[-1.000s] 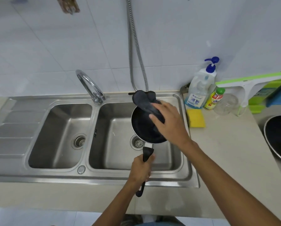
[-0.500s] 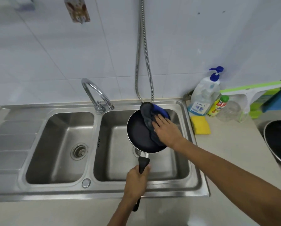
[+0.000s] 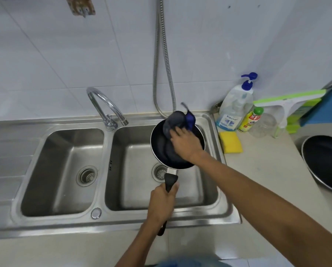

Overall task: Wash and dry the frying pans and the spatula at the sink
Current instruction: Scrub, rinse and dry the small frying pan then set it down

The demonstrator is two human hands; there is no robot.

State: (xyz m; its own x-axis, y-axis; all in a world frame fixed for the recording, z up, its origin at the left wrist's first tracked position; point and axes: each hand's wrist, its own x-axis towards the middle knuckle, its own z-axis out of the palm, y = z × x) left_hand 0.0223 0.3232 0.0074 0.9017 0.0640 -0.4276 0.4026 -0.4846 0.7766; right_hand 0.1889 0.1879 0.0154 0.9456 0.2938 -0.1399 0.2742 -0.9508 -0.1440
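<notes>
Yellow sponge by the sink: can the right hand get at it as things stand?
Probably yes. The yellow sponge lies uncovered on the counter, close to the right hand. That hand presses a cloth into the small frying pan and would have to leave it first.

On the desk [image 3: 267,170], a blue-topped pump bottle [image 3: 236,108] stands against the wall, a green-capped yellow bottle [image 3: 250,119] beside it, a yellow sponge [image 3: 230,142] in front, a green-and-white squeegee [image 3: 288,105] nearby.
</notes>
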